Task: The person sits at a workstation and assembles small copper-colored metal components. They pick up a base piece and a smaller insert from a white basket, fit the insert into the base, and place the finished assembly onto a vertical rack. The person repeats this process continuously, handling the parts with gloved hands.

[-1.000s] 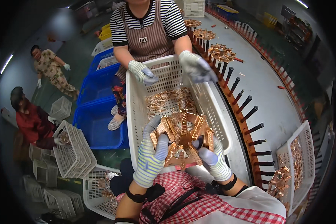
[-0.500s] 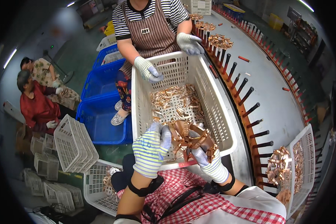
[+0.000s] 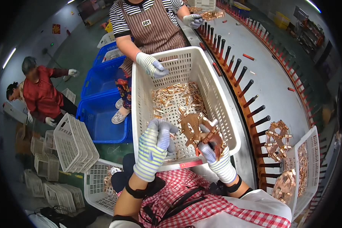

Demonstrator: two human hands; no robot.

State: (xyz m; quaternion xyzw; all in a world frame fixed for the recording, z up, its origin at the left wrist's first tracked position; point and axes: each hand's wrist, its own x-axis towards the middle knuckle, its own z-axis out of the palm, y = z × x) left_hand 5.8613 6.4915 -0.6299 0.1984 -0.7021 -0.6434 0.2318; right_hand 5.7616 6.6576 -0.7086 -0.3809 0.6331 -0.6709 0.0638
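Observation:
My right hand [image 3: 218,161], in a striped knit glove, grips a copper-coloured ring-shaped frame [image 3: 192,127] with small pieces around its rim. The frame is tilted above the near end of a white perforated basket [image 3: 226,110]. To its left and apart from it is my left hand [image 3: 154,146], in the same kind of glove. Its fingers are curled together; what they hold, if anything, is hidden. Many small copper-coloured pieces [image 3: 176,95] lie loose on the basket's floor.
A co-worker's gloved hand [image 3: 152,64] hangs over the basket's far end; their other hand [image 3: 193,21] holds another copper frame. Black-handled pegs [image 3: 241,74] line the conveyor on the right. Blue crates [image 3: 102,114] and stacked white baskets [image 3: 74,142] stand at left.
My left hand has come away from the copper frame, which shifted slightly right in my right hand. The co-worker's hand has reached a frame at the conveyor. A person in red has moved at left.

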